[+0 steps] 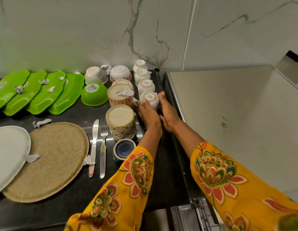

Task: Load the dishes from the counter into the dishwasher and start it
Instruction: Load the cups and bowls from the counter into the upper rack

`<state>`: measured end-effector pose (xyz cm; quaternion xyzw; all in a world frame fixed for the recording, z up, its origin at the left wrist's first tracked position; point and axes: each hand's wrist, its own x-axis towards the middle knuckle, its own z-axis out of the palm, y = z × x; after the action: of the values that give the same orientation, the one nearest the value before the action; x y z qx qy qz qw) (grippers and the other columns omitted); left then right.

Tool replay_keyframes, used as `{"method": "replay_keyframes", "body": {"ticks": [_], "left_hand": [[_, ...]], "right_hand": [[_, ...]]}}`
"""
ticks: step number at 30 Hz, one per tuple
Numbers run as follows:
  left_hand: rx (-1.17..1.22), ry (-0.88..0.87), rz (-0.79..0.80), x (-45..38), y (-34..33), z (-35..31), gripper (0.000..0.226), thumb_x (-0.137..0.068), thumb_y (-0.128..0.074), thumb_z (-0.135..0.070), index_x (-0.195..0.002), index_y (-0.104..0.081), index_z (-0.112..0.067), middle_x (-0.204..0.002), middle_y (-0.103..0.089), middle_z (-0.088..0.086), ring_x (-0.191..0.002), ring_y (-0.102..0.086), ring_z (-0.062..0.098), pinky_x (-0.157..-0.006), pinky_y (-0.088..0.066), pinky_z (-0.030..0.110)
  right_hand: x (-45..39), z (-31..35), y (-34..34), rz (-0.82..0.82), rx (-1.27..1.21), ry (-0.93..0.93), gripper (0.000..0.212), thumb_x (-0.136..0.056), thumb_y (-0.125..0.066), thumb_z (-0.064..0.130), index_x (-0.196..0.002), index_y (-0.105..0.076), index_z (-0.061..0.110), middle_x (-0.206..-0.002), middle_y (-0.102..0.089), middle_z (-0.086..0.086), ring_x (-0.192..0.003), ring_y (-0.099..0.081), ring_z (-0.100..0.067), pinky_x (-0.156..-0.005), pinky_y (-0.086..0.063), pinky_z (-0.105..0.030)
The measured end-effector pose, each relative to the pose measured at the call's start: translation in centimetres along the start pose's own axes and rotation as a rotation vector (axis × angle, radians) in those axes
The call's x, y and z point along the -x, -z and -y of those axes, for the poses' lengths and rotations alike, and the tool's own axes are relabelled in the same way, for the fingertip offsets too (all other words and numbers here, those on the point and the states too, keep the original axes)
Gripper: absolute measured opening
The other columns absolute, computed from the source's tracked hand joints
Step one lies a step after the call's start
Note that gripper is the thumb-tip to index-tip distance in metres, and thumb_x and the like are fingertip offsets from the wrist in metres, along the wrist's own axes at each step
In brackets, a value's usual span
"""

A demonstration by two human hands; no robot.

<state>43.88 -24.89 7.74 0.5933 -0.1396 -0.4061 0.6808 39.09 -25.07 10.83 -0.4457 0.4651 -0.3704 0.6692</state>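
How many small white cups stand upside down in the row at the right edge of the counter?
4. The nearest white cup sits between both hands, the second and third behind it, and the fourth at the wall. None seems hidden.
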Motion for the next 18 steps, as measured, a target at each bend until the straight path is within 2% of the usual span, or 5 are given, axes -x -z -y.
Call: {"method": "replay_keyframes", "body": {"ticks": [3, 8, 11, 14, 18], "left_hand": [[-0.052, -0.019, -0.006, 1.1, 0.6, 0.6, 0.05, -0.101, -0.029, -0.037, -0.149, -0.027, -0.023, -0.152, -0.03, 0.005, -0.139, -0.031, 0.021, -0.115, -0.026, 0.041], [-0.116, 0.032, -0.012, 5.7, 1.9, 2.1, 0.05, -0.102, -0.029, -0.037, -0.15, -0.022, -0.024, -0.155, -0.023, 0.002, -0.14, -0.027, 0.02, -0.115, -0.025, 0.036], [-0.142, 0.044, -0.024, 9.2, 2.6, 3.0, 0.049, -0.102, -0.03, -0.032, -0.149, -0.024, -0.025, -0.154, -0.022, 0.002, -0.138, -0.029, 0.021, -0.114, -0.027, 0.034], [-0.152, 0.041, 0.008, 12.4, 3.6, 4.6, 0.051, -0.099, -0.036, -0.03, -0.148, -0.026, -0.027, -0.149, -0.027, 0.002, -0.134, -0.036, 0.023, -0.112, -0.033, 0.042], [-0.107, 0.034, 0.069, 17.3, 4.4, 6.4, 0.054, -0.093, -0.043, -0.036, -0.145, -0.031, -0.029, -0.144, -0.038, 0.001, -0.129, -0.043, 0.02, -0.109, -0.037, 0.043]], "right_hand": [[1.3, -0.7, 1.0, -0.009, 0.028, 0.013, 0.044, -0.102, -0.025, 0.042, -0.133, -0.047, 0.021, -0.106, -0.054, 0.011, -0.092, -0.049, 0.002, -0.087, -0.036, -0.017], [4.9, -2.6, 2.8, -0.094, 0.066, 0.041, 0.034, -0.1, -0.037, 0.039, -0.125, -0.051, 0.021, -0.124, -0.06, -0.004, -0.115, -0.055, -0.018, -0.106, -0.041, -0.04], [7.9, -3.7, 4.3, -0.102, 0.05, 0.048, 0.027, -0.099, -0.043, 0.032, -0.12, -0.055, 0.022, -0.122, -0.062, -0.006, -0.114, -0.058, -0.022, -0.103, -0.045, -0.041], [11.4, -4.4, 6.0, -0.091, 0.041, 0.055, 0.021, -0.099, -0.044, 0.026, -0.11, -0.061, 0.024, -0.117, -0.064, -0.005, -0.112, -0.059, -0.023, -0.096, -0.049, -0.036], [16.4, -4.9, 9.1, -0.106, 0.038, 0.089, 0.028, -0.098, -0.045, 0.026, -0.123, -0.058, 0.019, -0.116, -0.064, -0.001, -0.104, -0.061, -0.017, -0.079, -0.053, -0.026]]}}
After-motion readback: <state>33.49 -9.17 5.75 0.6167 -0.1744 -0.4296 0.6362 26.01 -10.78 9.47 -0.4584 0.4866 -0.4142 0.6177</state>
